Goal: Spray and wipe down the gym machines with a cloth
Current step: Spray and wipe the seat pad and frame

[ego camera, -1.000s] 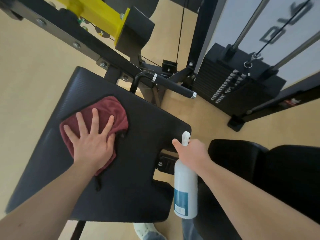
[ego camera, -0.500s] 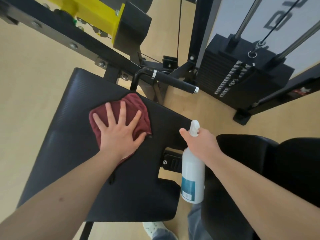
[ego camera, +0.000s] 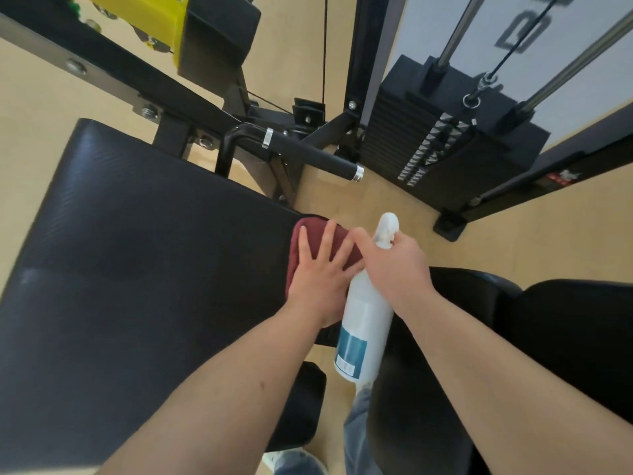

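1. Left-hand grip: fingers straight and spread apart, palm pressed flat on the cloth. Nothing is curled round or pinched.
2. The cloth is dark red and bunched. It lies on the black seat pad, at the pad's far right corner, under the left palm. Its edge shows beyond and between the fingers.
3. Right-hand grip: clamped round the neck of the spray bottle, just below the white trigger head.
4. The bottle is white with a blue label. It is carried head up, its body hanging down over the gap between the seat pad and a second black pad on the right. It rests on neither pad.
5. The two hands are close together. From this angle I cannot tell whether they touch.
6. Beyond the seat pad, a black handle bar with chrome end rings juts rightward from the machine's frame.
7. A black weight stack stands on the wooden floor at far right, with chrome guide rods rising from it.
8. A yellow bracket is fixed to the frame at upper left.
9. A jeans leg and a pale shoe show at the bottom edge.
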`<state>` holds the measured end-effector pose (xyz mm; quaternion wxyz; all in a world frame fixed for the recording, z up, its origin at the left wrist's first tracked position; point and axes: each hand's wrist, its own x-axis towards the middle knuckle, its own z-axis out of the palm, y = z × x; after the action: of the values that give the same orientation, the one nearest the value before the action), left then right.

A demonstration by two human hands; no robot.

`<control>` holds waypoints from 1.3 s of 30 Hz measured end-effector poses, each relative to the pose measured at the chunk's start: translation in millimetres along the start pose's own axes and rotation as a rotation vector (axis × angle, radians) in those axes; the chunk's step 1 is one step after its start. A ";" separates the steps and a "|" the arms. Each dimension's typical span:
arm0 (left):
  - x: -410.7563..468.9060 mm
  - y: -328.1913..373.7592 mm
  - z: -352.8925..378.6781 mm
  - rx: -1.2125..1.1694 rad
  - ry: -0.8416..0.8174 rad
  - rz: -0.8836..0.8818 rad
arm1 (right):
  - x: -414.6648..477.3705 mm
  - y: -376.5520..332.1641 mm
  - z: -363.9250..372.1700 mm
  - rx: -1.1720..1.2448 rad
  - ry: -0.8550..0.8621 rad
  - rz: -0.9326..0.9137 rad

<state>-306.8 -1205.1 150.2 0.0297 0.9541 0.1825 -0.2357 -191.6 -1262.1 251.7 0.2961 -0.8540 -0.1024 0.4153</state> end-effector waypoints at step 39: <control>18.8 4.0 -11.8 0.008 0.007 0.036 | -5.6 16.0 -2.4 -0.089 -0.008 -0.089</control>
<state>-284.7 -1200.9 151.9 0.0293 0.9582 0.1644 -0.2324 -194.4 -1278.4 247.1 0.2758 -0.8592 -0.1598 0.4001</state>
